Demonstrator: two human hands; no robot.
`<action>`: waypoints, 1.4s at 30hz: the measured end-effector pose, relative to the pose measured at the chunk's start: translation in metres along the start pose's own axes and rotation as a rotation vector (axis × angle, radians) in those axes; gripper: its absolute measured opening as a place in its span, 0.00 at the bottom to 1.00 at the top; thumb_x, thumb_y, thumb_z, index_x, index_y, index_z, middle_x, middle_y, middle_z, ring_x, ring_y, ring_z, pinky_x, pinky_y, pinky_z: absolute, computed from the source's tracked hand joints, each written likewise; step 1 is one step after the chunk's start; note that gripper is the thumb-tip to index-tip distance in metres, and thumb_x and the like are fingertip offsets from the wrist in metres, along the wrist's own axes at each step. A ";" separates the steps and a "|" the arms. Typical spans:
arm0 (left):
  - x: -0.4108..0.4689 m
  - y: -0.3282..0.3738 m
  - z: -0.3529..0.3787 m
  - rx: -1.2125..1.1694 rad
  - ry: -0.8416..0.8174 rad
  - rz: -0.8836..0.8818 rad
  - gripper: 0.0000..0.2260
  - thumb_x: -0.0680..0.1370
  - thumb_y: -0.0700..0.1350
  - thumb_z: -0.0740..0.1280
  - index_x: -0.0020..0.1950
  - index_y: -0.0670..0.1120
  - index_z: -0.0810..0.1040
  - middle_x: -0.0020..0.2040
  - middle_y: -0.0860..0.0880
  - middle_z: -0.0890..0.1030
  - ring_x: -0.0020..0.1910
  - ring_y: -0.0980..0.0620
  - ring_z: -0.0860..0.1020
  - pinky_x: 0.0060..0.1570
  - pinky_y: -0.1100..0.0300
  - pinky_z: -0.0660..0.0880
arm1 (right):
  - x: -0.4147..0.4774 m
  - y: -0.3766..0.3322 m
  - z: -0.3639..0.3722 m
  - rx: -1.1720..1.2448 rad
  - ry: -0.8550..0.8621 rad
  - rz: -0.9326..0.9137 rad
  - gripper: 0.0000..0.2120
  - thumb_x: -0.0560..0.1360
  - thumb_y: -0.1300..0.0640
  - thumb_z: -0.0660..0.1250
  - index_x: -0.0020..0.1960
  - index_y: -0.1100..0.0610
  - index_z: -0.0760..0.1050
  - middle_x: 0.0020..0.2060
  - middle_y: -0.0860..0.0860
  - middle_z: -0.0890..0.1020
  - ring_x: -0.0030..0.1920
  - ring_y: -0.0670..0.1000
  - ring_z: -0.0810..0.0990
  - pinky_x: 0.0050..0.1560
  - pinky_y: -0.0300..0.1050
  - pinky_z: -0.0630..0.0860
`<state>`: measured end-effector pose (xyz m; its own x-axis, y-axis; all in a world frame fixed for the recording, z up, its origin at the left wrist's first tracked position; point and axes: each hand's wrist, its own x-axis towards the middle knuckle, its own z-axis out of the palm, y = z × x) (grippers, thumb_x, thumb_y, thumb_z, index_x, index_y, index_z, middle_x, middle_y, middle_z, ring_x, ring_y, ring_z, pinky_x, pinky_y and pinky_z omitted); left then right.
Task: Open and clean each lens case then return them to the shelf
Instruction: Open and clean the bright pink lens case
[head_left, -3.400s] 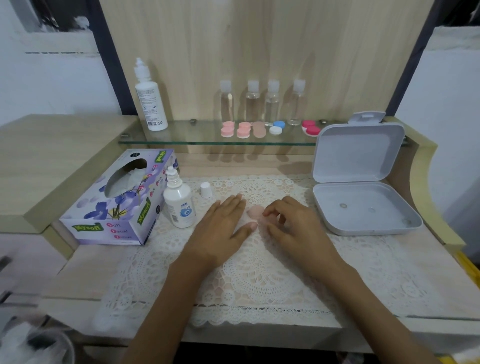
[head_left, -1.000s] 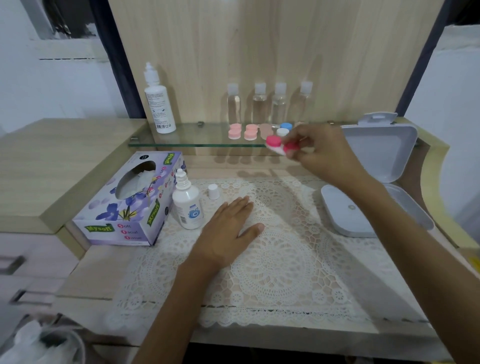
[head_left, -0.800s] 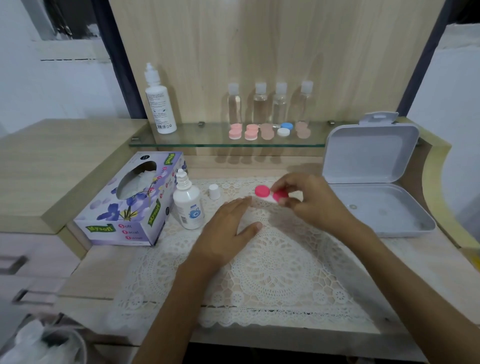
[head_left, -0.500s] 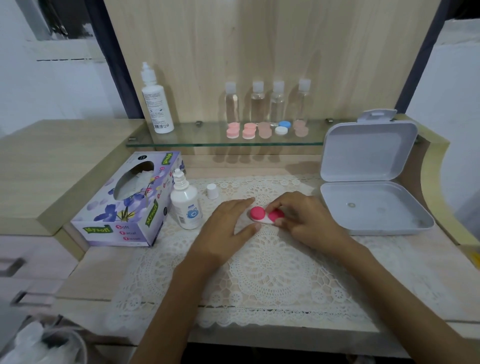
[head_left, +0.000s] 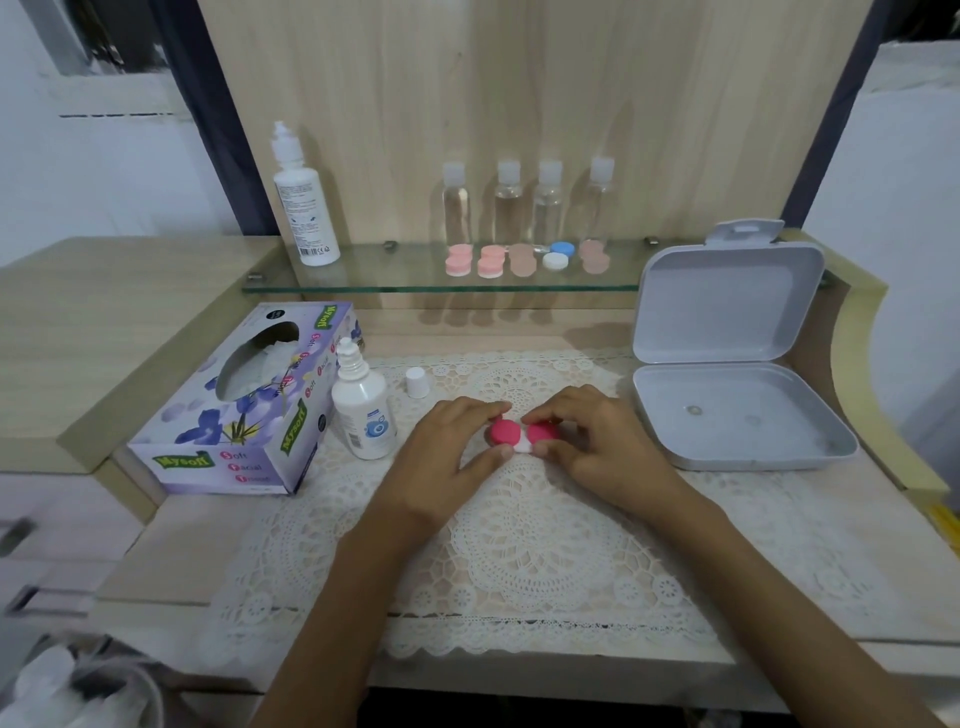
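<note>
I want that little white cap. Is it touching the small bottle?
Apart. The head view shows lace mat between the cap and the small bottle.

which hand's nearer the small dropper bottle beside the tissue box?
Left. The left hand sits just right of the dropper bottle, pinching the pink lens case; the right hand pinches the case's far side, farther right.

I see a hot-pink-capped lens case (head_left: 521, 435) on a cream lace mat (head_left: 524, 540), a purple floral tissue box (head_left: 244, 405), and a pale wood surface (head_left: 171, 561).
</note>
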<state>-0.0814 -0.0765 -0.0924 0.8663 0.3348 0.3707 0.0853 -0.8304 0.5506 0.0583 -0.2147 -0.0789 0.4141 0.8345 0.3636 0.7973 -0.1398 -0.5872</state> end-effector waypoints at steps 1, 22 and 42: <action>0.000 0.000 0.000 0.013 -0.012 0.006 0.20 0.77 0.56 0.64 0.67 0.50 0.74 0.57 0.56 0.76 0.58 0.59 0.70 0.59 0.66 0.65 | 0.000 0.000 0.001 0.005 -0.005 -0.007 0.12 0.71 0.60 0.73 0.54 0.55 0.82 0.46 0.48 0.82 0.50 0.49 0.76 0.53 0.43 0.72; 0.001 0.006 0.003 -0.019 0.082 -0.092 0.17 0.72 0.54 0.72 0.57 0.50 0.77 0.53 0.57 0.75 0.55 0.58 0.72 0.58 0.61 0.69 | -0.002 -0.005 0.009 0.000 0.007 -0.038 0.13 0.70 0.65 0.72 0.54 0.58 0.81 0.42 0.47 0.77 0.44 0.45 0.73 0.46 0.36 0.67; 0.002 0.003 0.004 0.025 0.046 -0.037 0.11 0.74 0.46 0.71 0.55 0.47 0.78 0.54 0.55 0.75 0.56 0.56 0.71 0.58 0.62 0.68 | -0.003 -0.004 0.009 0.020 0.016 -0.049 0.12 0.70 0.64 0.72 0.53 0.57 0.81 0.42 0.45 0.77 0.44 0.41 0.72 0.45 0.36 0.66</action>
<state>-0.0775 -0.0795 -0.0930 0.8387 0.3850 0.3851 0.1293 -0.8278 0.5459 0.0504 -0.2119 -0.0841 0.3817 0.8315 0.4037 0.8078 -0.0878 -0.5829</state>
